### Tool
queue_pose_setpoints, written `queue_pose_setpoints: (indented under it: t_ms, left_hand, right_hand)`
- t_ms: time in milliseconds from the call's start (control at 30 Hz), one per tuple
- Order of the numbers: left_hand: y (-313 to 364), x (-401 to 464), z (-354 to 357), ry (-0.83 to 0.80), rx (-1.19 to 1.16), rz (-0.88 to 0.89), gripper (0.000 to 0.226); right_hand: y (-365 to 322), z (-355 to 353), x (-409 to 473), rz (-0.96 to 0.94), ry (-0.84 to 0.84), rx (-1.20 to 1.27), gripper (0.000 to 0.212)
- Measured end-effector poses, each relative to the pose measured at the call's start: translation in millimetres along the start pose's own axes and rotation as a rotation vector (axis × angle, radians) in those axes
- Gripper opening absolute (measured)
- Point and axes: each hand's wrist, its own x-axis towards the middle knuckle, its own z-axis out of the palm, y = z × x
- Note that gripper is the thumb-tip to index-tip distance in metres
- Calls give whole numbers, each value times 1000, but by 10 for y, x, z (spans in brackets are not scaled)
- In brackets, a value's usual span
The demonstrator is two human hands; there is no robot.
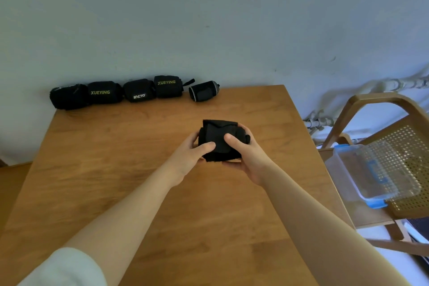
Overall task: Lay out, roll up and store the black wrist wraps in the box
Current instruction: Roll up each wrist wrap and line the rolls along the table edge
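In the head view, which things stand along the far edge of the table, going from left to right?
Plain black roll → roll marked XUEYING → roll with white lettering → second XUEYING roll → small roll with a grey-trimmed edge. Further right, off the table, the clear box sits on a chair.
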Motion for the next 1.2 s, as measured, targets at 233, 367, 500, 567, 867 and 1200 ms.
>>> queue_pose_setpoints:
  t_ms: [233,367,500,567,867,1200]
  left_hand:
    - [259,807,-173,256,64,3,48]
    - [376,1476,-445,445,517,107,69]
    - [381,1915,-550,365,1132,198,77]
    - [378,2072,-504,362,1259,110,81]
    - [113,1649,-173,377,856,33,72]
    - [130,562,498,77,246,68,17]
  right_hand:
    - [-280,-202,629,-18,162,38,56]
    - [-372,-391,1020,19,168,145,53]
    - [-399,-481,1309,73,184,218,53]
    - [-389,-507,1382,93,203,206,54]
    - [-275,-615,1080,129,249,180,49]
    - [-116,-1045,-52,17,353,254,41]
